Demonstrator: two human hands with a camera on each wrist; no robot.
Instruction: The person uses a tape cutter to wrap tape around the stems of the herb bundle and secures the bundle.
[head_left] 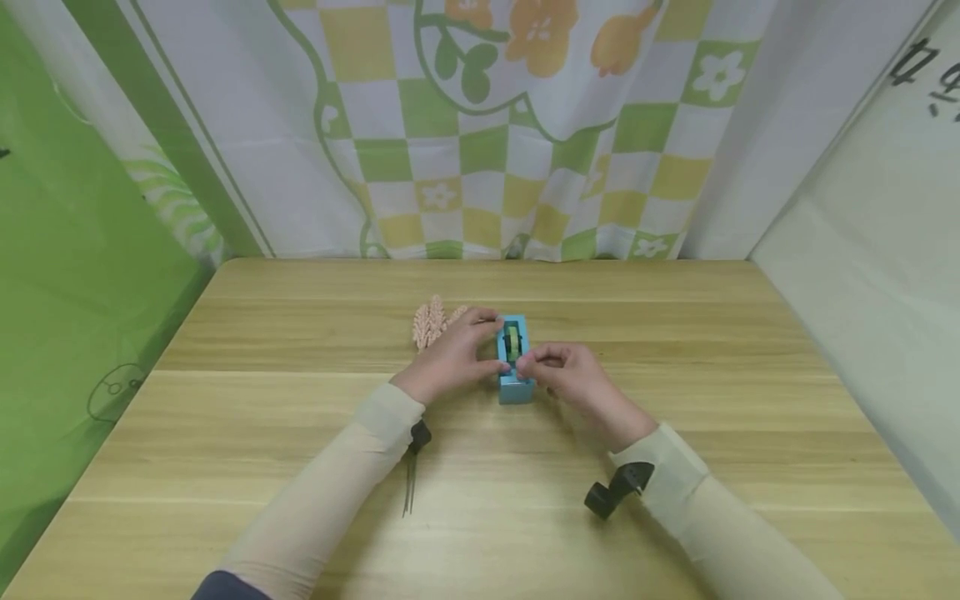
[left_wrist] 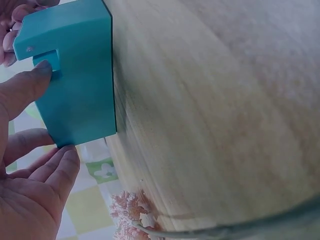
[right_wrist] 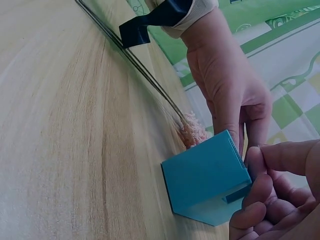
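A blue tape dispenser stands on the wooden table, with a roll of greenish tape in its top slot. My left hand grips the dispenser from the left, thumb at its near part and fingers at its far end. In the left wrist view the thumb presses by a notch in the dispenser's side. My right hand has thumb and forefinger pinched together at the dispenser's near top edge, where the tape comes off. The tape end between these fingertips is mostly hidden. The right wrist view shows the other fingers curled under.
Pale pink dried-looking flowers lie just behind my left hand, their thin stems running toward me under the left forearm. The wooden table ends at a checked curtain. Black wrist mounts hang near the tabletop.
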